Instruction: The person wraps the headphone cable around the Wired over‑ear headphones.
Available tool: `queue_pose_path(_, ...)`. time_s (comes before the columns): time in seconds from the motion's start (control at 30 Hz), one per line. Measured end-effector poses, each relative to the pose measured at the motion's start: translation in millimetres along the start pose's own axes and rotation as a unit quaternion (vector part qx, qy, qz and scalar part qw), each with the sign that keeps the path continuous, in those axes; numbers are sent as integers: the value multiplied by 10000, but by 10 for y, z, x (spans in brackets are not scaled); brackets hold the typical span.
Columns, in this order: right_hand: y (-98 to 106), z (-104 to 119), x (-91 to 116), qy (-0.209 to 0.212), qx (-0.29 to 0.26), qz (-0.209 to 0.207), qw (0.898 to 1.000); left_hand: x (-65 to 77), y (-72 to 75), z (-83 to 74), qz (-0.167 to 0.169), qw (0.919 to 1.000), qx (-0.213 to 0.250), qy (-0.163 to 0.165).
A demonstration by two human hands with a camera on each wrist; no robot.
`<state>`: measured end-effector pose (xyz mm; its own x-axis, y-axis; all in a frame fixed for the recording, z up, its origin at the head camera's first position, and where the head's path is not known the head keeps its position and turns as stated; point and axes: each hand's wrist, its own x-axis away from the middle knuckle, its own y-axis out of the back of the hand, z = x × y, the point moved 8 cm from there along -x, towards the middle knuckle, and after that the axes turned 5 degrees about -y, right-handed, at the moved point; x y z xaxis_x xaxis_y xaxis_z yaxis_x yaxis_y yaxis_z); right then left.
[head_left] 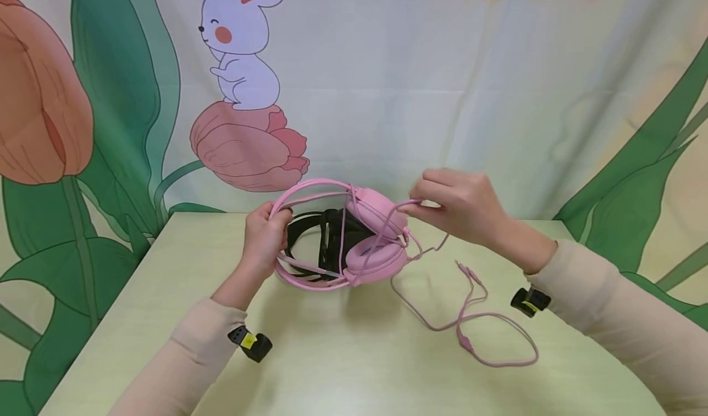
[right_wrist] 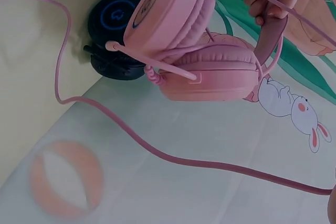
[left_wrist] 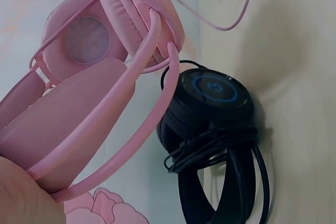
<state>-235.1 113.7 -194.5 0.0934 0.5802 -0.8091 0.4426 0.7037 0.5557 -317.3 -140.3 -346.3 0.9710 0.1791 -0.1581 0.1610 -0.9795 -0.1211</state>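
Observation:
My left hand (head_left: 264, 236) grips the headband of a pink headset (head_left: 378, 263), holding it above the table with both ear cups pointing right. Strands of its pink cable (head_left: 496, 315) cross over the cups and band. To the right of the cups, my right hand (head_left: 461, 204) pinches a section of this cable between thumb and fingers. A thin microphone boom (right_wrist: 152, 62) extends from one cup in the right wrist view. Behind the pink headset lies a black headset (left_wrist: 215, 100), its cord bundled around the band; the head view shows it partly covered.
The pale table (head_left: 343, 367) carries a loose loop of the pink cable, with the metal plug (head_left: 459, 265) lying to the right. A printed cloth (head_left: 387, 72) with a rabbit and tulips hangs along the table's back edge.

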Motion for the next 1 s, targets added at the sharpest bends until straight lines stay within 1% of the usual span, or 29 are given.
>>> queue_pose_path(0.1, -18, -28, -13, -48, 273, 12, 9996, 26, -71, 3, 133, 9999, -101, -22)
queue_pose_path(0.27, -81, -93, -40, -232, 608, 166, 9977, 75, -203, 22, 430, 9990, -102, -3)
queue_pose_path(0.47, -165, -199, -35, -375, 772, 320, 9958, 135, -318, 26, 759, 9967, -266, -96)
queue_pose_path(0.7, -253, -325, 17, -475, 784, 570, 9942, 176, -360, 17, 945, 9941, -494, -208)
queue_pose_path(0.8, -285, -375, 41, -522, 763, 659, 9935, 184, -372, 17, 1104, 9926, -447, -244)
queue_pose_path(1.0, -349, -454, 87, -652, 724, 854, 9916, 208, -388, -4, 1381, 9890, -317, -425)
